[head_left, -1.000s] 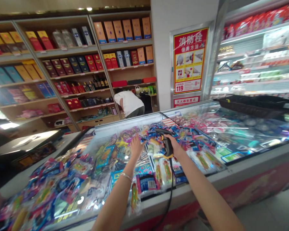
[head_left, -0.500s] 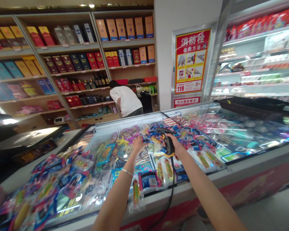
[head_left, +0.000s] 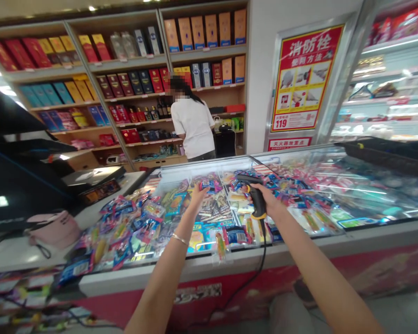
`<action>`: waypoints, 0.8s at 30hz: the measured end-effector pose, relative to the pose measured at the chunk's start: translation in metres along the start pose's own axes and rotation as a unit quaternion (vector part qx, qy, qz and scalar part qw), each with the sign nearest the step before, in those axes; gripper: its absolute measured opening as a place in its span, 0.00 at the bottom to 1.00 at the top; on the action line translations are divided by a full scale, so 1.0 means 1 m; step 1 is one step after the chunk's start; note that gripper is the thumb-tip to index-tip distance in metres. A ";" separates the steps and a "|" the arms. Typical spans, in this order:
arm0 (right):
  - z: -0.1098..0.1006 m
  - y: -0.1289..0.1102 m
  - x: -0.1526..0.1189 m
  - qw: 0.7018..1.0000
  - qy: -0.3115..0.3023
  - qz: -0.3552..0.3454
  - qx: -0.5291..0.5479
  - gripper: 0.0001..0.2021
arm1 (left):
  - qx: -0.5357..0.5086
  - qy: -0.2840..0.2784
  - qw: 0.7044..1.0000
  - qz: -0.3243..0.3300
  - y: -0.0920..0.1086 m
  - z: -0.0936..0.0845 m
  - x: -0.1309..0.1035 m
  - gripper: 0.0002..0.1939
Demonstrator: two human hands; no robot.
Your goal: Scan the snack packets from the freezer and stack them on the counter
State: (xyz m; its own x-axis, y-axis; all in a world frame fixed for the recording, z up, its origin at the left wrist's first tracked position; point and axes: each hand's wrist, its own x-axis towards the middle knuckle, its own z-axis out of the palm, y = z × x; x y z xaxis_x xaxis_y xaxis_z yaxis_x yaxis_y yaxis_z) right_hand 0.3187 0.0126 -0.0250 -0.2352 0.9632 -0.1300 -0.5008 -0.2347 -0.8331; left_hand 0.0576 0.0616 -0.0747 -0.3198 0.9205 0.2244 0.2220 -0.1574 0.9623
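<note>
My right hand [head_left: 264, 197] is wrapped round a black and yellow barcode scanner [head_left: 258, 202], its cable hanging down over the freezer front. To its left, my left hand [head_left: 198, 195] pinches a small blue and pink snack packet [head_left: 208, 185] by its edge. Both hands are above the glass-topped freezer [head_left: 209, 164]. Many wrapped snacks lie on the glass around them. Near the front edge are a blue packet with a white label [head_left: 237, 235] and a clear packet [head_left: 220, 247] with a green and yellow sweet. A heap of packets [head_left: 116, 232] spreads to the left.
A person in a white shirt [head_left: 193, 125] stands beyond the freezer, by shelves of boxes [head_left: 139, 99]. On the left counter are a pink bag [head_left: 57, 229] and dark equipment [head_left: 24, 176]. A black tray [head_left: 386, 160] lies at the right, near a lit display fridge [head_left: 386, 93].
The view has swung left, showing the pink bag. My left hand has closed on a packet. My right hand still holds the scanner. The person beyond has straightened up.
</note>
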 end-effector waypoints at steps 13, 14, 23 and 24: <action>0.111 0.093 -0.056 0.992 -0.095 -0.035 -0.074 0.03 | 0.117 0.128 0.981 0.086 -0.026 -0.092 -0.068 0.24; 0.113 0.097 -0.057 0.991 -0.098 -0.041 -0.081 0.04 | 0.147 0.133 0.975 0.096 -0.026 -0.092 -0.070 0.24; 0.114 0.106 -0.054 0.987 -0.090 -0.051 -0.125 0.07 | 0.177 0.123 0.970 0.111 -0.033 -0.090 -0.071 0.27; 0.114 0.106 -0.054 0.986 -0.090 -0.055 -0.127 0.08 | 0.175 0.123 0.970 0.113 -0.033 -0.090 -0.071 0.27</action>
State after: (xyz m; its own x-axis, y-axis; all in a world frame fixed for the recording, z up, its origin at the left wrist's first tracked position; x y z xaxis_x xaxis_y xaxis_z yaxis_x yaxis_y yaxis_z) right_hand 0.1832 -0.0792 -0.0450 -0.3473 0.9366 0.0470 -0.3123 -0.0682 -0.9475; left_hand -0.0100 -0.0306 -0.1085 -0.4273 0.7566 0.4949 0.5971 -0.1749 0.7829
